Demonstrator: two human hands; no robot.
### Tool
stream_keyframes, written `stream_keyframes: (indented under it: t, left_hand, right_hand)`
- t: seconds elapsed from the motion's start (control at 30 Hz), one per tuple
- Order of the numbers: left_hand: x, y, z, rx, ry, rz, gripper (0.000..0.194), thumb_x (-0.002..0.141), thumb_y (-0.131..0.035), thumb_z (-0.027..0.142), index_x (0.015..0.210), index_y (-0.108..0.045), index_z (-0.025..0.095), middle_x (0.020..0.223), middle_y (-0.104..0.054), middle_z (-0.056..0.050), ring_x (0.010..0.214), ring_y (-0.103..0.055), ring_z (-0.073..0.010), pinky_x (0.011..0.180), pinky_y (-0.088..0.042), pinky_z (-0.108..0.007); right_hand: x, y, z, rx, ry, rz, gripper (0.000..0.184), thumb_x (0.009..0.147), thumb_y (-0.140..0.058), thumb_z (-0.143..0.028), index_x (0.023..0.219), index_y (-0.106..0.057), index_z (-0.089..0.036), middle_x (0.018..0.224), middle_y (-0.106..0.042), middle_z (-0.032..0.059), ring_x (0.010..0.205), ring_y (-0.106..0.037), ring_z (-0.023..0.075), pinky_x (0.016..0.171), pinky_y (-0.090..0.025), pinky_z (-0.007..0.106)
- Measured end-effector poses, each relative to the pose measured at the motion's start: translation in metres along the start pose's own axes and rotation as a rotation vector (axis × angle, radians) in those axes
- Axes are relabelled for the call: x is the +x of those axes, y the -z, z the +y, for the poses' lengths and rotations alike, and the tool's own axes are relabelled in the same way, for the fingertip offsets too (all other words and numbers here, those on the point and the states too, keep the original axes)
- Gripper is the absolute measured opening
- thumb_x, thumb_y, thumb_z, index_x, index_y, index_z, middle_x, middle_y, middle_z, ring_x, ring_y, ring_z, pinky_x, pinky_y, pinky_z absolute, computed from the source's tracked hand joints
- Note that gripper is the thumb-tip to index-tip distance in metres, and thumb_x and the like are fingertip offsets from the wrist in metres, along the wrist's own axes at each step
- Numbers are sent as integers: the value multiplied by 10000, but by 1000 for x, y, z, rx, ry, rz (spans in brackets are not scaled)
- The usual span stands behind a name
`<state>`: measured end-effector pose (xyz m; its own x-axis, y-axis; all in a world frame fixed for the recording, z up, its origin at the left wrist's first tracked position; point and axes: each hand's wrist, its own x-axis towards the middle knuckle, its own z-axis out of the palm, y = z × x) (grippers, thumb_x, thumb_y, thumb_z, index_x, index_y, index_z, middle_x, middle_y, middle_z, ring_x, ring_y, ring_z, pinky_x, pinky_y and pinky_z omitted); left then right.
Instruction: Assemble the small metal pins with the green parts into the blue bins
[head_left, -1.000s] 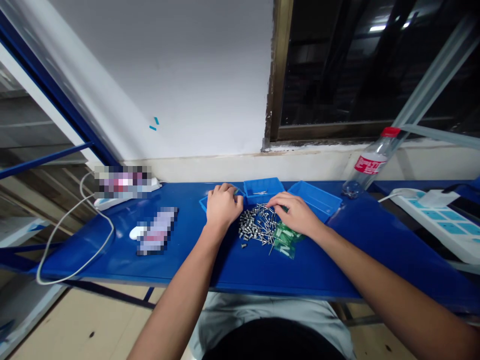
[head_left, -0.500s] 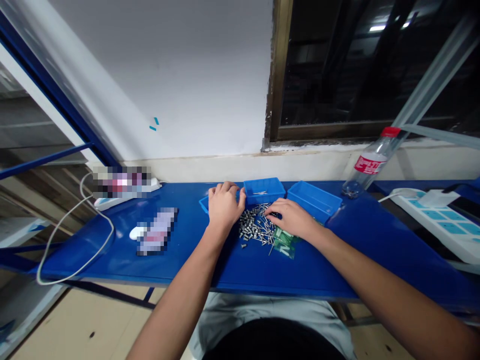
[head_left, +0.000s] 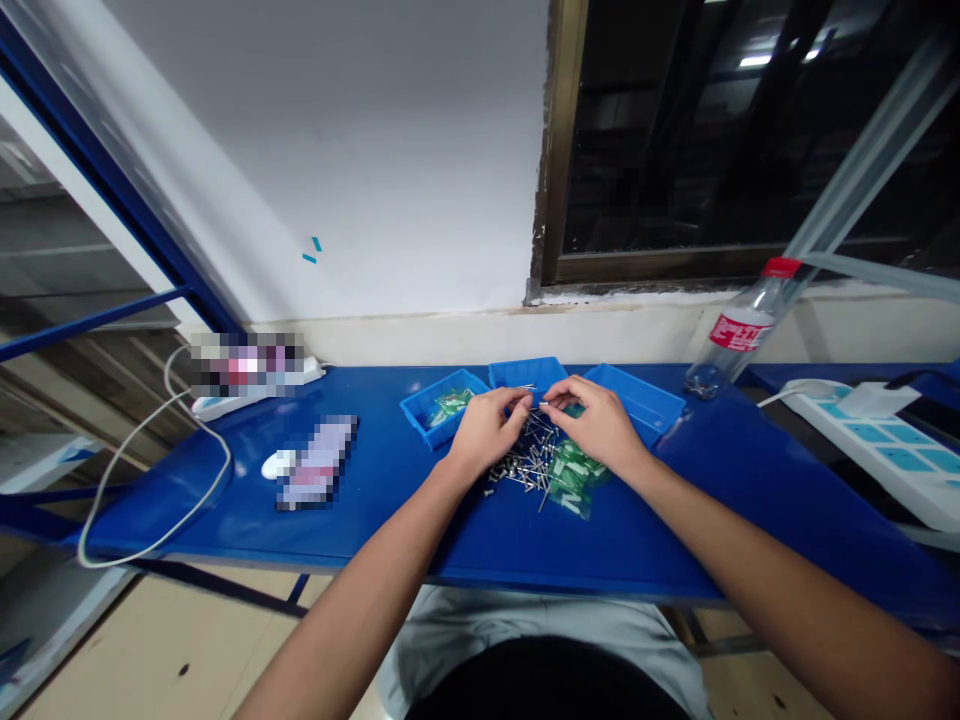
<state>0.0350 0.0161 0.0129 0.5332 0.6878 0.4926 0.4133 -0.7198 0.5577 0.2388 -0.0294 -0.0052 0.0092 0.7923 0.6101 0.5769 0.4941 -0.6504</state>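
My left hand (head_left: 491, 430) is over the left side of a pile of loose metal screws and small fasteners (head_left: 531, 462). Its thumb and fingers are pinched together, and I cannot make out what is between them. Facing it, my right hand (head_left: 592, 415) pinches a small silver metal piece (head_left: 544, 405) at its fingertips. The fingertips of both hands nearly meet above the pile. Small green plastic packets with pale pieces inside (head_left: 574, 478) lie under and beside my right hand. More green packets are in the left blue bin (head_left: 429, 436).
Behind my hands stand a middle blue bin (head_left: 517, 372) holding a few silver pieces and a right blue bin (head_left: 649, 408). A red-capped plastic bottle (head_left: 739, 330) leans at the right rear. Power strips (head_left: 892, 440) lie to the right and rear left. A white cable (head_left: 225, 455) loops over the left edge.
My left hand has moved right and nearer, from the left bin to above the pile, uncovering the bin's green packets. My right hand has lifted slightly, with a small silver piece now visible at its fingertips.
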Motion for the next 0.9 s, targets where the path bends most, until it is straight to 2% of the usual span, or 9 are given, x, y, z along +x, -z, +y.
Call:
stream_keyframes:
  t: [0.17, 0.33, 0.47, 0.67, 0.8, 0.9]
  left_hand:
    - [0, 0, 2, -72, 24, -53, 276, 986, -602, 302, 1155, -794, 199, 1069, -822, -49, 819, -745, -207, 758, -548, -296]
    - [0, -5, -1, -103, -2, -64, 240, 966, -656, 298, 1127, -805, 198, 1066, -827, -41, 862, -773, -201, 774, -574, -275]
    - [0, -7, -6, -46, -38, -49, 210, 958, -676, 263, 1111, -810, 213, 1091, -823, -37, 906, -784, -211, 843, -586, -298]
    - [0, -8, -1, -120, 12, -8, 194, 930, -712, 210, 1100, -807, 201, 1038, -831, -33, 879, -798, -201, 823, -610, -280]
    - [0, -7, 1, -117, 1, 16, 191, 950, -693, 227, 1104, -803, 201, 1053, -829, -36, 919, -794, -207, 837, -615, -289]
    - [1, -7, 0, -107, -23, 20, 189, 945, -688, 209, 1097, -800, 200, 1055, -825, -40, 885, -785, -194, 815, -614, -288]
  right_hand:
    - [-1, -4, 1, 217, -140, 45, 127, 852, -717, -274, 960, -687, -214, 980, -754, 64, 851, -744, 212, 847, -630, 380]
    - [-1, -6, 3, 278, -210, 20, 147, 828, -719, -275, 954, -686, -206, 962, -754, 60, 877, -748, 213, 867, -629, 377]
    - [-2, -6, 3, 243, -193, -12, 159, 843, -724, -307, 967, -690, -213, 956, -760, 62, 857, -746, 216, 825, -628, 371]
    - [-3, -9, 3, 177, -159, -24, 150, 872, -690, -299, 993, -711, -213, 968, -764, 58, 821, -728, 197, 787, -614, 349]
    - [-2, -9, 4, 252, -194, -22, 154, 883, -707, -328, 984, -710, -212, 955, -772, 61, 860, -746, 214, 819, -619, 363]
    - [-2, -7, 5, 209, -186, -14, 126, 882, -709, -316, 960, -718, -218, 960, -771, 56, 837, -746, 212, 807, -618, 362]
